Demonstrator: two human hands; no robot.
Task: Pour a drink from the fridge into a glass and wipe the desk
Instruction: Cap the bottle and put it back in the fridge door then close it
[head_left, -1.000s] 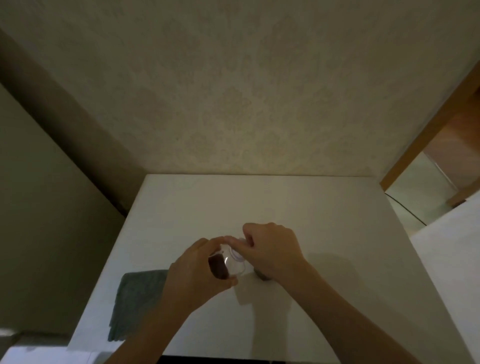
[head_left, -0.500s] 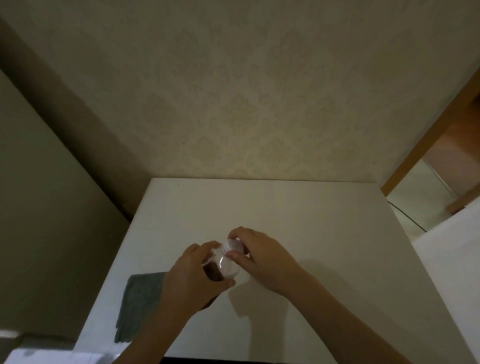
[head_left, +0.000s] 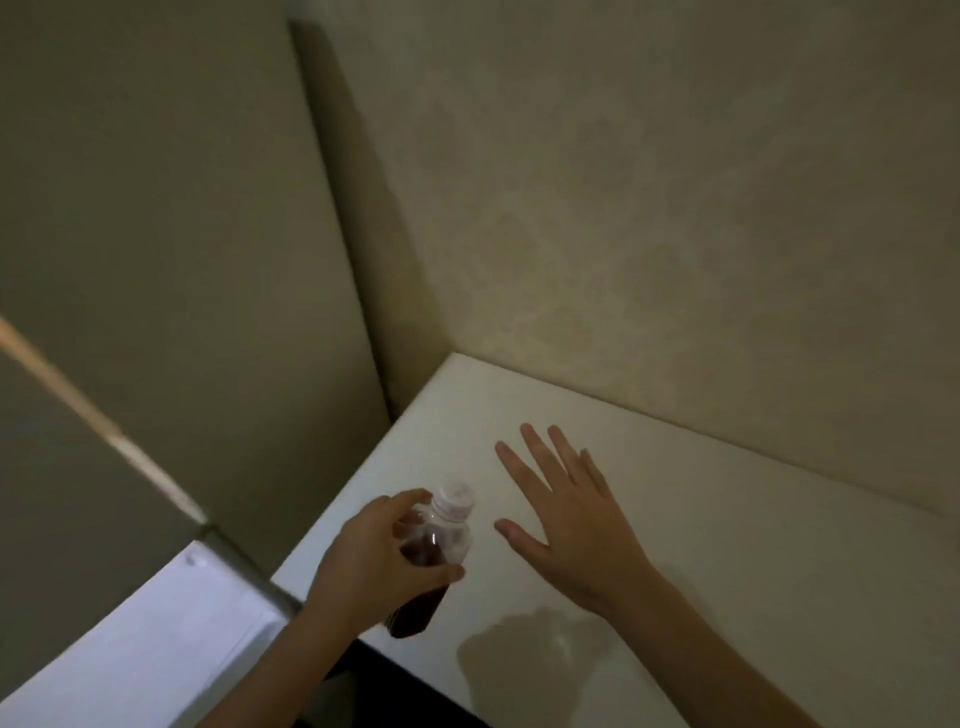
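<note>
The cap (head_left: 455, 500), gripped by the right hand half a second ago, has been let go: the right hand (head_left: 571, 525) is now seen flat and open above the tabletop (head_left: 727, 509), its fingers (head_left: 535, 447) spread and nothing pinched in them. The bottle (head_left: 434, 556) is held by the left hand (head_left: 371, 561) alone, the fingers curled round its upper body just below the cap, which is seated on the neck. The bottle is tilted a little and is carried at the near left corner of the tabletop, its base past the edge; dark drink is seen in it. The view has been swung to the left since then, so that the cloth and the spot where the hands worked are out of sight. From this it is judged that the bottle has been closed and is being taken back toward the fridge; whether a glass has been filled cannot be told, as none is visible. The wiping is taken to be still to come. The tabletop is pale, smooth and bare where shown, set into a corner of patterned walls (head_left: 675, 208); the room is dim. A brighter pale surface (head_left: 156, 649) lies lower left, blurred.
</note>
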